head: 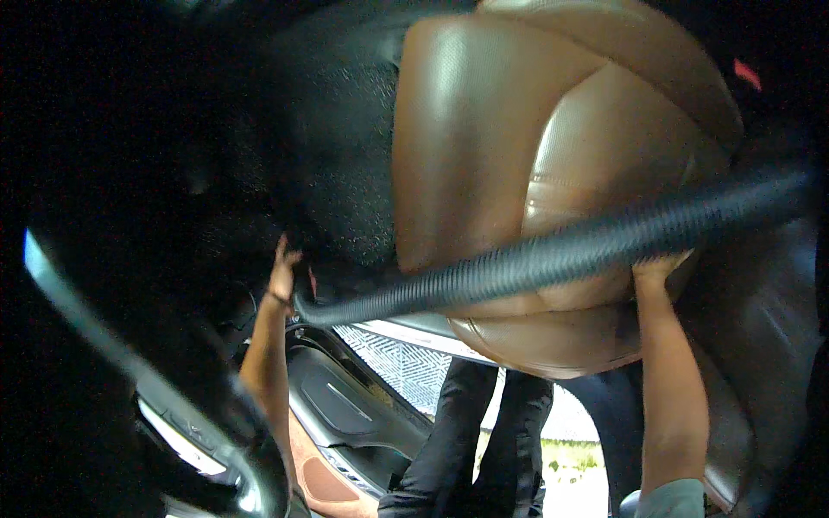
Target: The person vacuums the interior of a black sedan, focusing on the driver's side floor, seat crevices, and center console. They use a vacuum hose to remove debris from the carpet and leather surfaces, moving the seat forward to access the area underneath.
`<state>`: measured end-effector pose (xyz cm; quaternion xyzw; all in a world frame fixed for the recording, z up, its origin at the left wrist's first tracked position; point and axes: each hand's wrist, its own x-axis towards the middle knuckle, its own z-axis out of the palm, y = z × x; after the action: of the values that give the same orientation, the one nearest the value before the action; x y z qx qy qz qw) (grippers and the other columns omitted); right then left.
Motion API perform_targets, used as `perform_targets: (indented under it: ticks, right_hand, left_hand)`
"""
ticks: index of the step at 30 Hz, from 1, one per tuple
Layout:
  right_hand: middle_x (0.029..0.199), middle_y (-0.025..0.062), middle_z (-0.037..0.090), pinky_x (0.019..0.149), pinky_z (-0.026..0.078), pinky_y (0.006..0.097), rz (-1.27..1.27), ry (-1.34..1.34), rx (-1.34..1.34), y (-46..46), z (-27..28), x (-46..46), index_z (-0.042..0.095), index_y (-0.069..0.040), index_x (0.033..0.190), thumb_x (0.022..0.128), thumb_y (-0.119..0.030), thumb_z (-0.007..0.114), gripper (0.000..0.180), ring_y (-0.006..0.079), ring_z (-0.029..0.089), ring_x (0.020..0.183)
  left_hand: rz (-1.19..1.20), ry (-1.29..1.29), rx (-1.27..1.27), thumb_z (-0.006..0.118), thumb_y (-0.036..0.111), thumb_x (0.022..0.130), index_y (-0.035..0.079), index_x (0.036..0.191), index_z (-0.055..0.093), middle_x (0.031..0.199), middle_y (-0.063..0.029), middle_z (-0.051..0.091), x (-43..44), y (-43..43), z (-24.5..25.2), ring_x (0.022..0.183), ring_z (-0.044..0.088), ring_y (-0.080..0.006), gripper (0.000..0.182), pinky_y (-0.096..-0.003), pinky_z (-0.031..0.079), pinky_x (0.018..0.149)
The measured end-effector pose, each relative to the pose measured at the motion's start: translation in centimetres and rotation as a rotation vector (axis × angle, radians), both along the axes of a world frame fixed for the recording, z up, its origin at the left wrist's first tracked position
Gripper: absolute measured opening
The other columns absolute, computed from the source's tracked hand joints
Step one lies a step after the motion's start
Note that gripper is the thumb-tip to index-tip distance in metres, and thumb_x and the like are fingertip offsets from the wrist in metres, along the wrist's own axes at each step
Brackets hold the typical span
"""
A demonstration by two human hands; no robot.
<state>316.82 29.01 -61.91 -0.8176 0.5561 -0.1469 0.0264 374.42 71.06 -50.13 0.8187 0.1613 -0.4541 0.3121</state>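
Note:
A dark ribbed flexible hose (pixel 486 278) crosses the view, blurred, from the upper right to a bend at the lower left. My left hand (pixel 283 269) is at that bend, its fingers around a dark end piece that is hard to make out against the black footwell. My right hand (pixel 662 267) lies behind the thick part of the hose, over the side of a brown leather car seat (pixel 466 142). The hose covers part of this hand, and whether it grips the hose or rests on the seat does not show.
The dark car floor (pixel 343 149) lies left of the seat. A steering wheel rim (pixel 97 324) curves at the lower left. Below is the open door's inner panel (pixel 343 401), beside my legs in black trousers (pixel 460 427). A red piece (pixel 748 74) shows at the upper right.

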Motion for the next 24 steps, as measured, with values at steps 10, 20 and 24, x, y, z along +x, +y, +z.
perform_targets:
  ticks: [10,20,24]
  right_hand:
    - [0.166,0.0251,0.039,0.127,0.029,0.0555,0.042,-0.217,-0.074,-2.1,2.5,1.9,0.040,0.006,0.157,0.104,-0.028,0.050,0.064,0.0472,0.036,0.152]
    - [0.171,0.0202,0.032,0.129,0.017,0.0575,-0.127,-0.141,0.024,-0.8,5.6,4.6,0.033,-0.003,0.165,0.097,-0.020,0.049,0.072,0.0440,0.026,0.158]
    - [0.169,0.0239,0.034,0.129,0.019,0.0563,-0.057,-0.181,0.027,-0.4,5.8,4.5,0.032,-0.001,0.164,0.099,-0.017,0.049,0.069,0.0448,0.028,0.157]
  left_hand:
    - [-0.327,-0.210,-0.137,0.061,0.035,0.103,0.030,0.172,0.021,0.165,-0.0211,0.044,4.0,-20.6,-1.1,0.141,0.054,-0.0388,0.079,-0.0481,0.042,0.118]
    - [-0.106,0.082,-0.080,0.064,0.009,0.098,0.009,0.168,0.032,0.169,-0.0111,0.040,-10.0,0.4,4.8,0.158,0.031,-0.0263,0.077,-0.0392,0.022,0.129]
    - [-0.454,-0.203,-0.230,0.063,0.017,0.103,0.020,0.168,0.032,0.112,-0.0151,0.071,-5.9,-16.1,3.1,0.064,0.067,-0.0220,0.072,-0.0352,0.057,0.056]
